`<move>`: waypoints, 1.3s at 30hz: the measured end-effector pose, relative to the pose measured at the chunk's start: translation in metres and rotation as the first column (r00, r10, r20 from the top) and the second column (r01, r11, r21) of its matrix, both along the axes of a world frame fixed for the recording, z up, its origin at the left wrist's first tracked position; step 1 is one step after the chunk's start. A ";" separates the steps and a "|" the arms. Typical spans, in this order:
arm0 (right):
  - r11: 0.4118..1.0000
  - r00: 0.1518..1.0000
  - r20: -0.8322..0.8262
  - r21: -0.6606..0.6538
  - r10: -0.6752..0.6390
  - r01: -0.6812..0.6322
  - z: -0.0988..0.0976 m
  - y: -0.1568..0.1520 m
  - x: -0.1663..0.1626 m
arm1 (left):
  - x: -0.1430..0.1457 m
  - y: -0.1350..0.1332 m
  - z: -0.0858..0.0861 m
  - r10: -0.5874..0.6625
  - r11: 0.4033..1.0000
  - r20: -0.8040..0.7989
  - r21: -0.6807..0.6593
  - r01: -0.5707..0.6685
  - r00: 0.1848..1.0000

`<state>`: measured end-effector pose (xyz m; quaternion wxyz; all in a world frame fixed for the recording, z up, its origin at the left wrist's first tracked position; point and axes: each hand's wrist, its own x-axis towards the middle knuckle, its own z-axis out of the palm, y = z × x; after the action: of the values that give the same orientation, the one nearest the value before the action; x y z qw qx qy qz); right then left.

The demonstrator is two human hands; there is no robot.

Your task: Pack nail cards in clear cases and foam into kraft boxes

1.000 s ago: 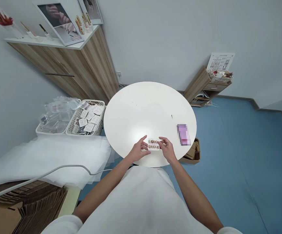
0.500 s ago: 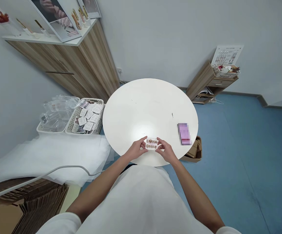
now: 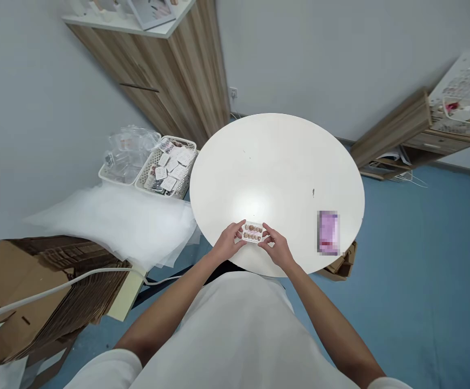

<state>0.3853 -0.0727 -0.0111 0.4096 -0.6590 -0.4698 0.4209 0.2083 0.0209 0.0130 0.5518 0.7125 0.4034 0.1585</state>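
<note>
Between my two hands is a small card of press-on nails [image 3: 253, 232], with two rows of brownish, shiny nails on white. My left hand [image 3: 230, 241] pinches its left edge between thumb and fingers. On the opposite edge, my right hand [image 3: 276, 246] grips it the same way. The card is held over the near part of a round white table [image 3: 275, 156]. A pixelated purple item [image 3: 328, 233] lies on the table to the right of my right hand.
Left of the table stand a white basket of small cards [image 3: 173, 170] and a bin of clear plastic packaging [image 3: 127, 156]. White sheets [image 3: 129, 221] and flattened cardboard boxes [image 3: 76, 292] lie nearer. A wooden cabinet [image 3: 178, 81] rises behind; an open carton [image 3: 342, 265] sits below right.
The view has turned left and tilted down, so the table and surroundings appear shifted. Both hands keep hold of the card, which stays in nearly the same place before me.
</note>
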 end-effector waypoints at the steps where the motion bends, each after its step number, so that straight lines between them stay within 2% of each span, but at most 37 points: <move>1: 1.000 1.000 0.000 -0.004 0.012 -0.012 -0.001 0.005 -0.004 | -0.004 0.002 -0.001 0.017 1.000 -0.009 0.009 -0.017 1.000; 5: 0.999 0.999 0.012 -0.030 0.032 -0.032 -0.006 0.031 -0.024 | -0.022 0.019 -0.006 0.054 0.999 -0.051 0.012 -0.053 0.997; 9: 0.998 1.000 0.002 -0.055 0.026 -0.026 -0.011 0.063 -0.045 | -0.040 0.046 -0.012 0.035 0.997 -0.094 0.077 -0.027 0.995; 12: 0.996 1.000 0.008 -0.083 0.025 -0.024 -0.018 0.090 -0.061 | -0.056 0.067 -0.020 0.063 0.994 -0.115 0.099 -0.052 0.991; 21: 0.978 0.997 0.063 -0.204 0.044 -0.031 -0.045 0.160 -0.116 | -0.099 0.129 -0.051 0.143 0.989 -0.185 -0.015 -0.149 0.972; 25: 0.971 0.992 0.112 -0.236 0.059 -0.031 -0.054 0.180 -0.131 | -0.109 0.150 -0.064 0.114 0.993 -0.249 -0.004 -0.119 0.962; 30: 0.949 0.963 0.246 -0.314 0.109 -0.027 -0.056 0.195 -0.140 | -0.114 0.163 -0.074 0.050 0.995 -0.306 0.097 -0.021 0.951; 35: 0.912 0.943 0.307 -0.409 0.130 0.008 -0.051 0.201 -0.145 | -0.114 0.161 -0.075 0.002 0.983 -0.361 0.171 0.064 0.933; 39: 0.916 0.976 0.216 -0.397 0.027 0.062 -0.045 0.193 -0.150 | -0.117 0.157 -0.071 0.032 0.997 -0.331 0.079 -0.006 0.943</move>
<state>0.2357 0.1200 -0.0557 0.2156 -0.7752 -0.4095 0.4300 0.0909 0.1776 -0.0581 0.4467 0.7458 0.4910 0.0570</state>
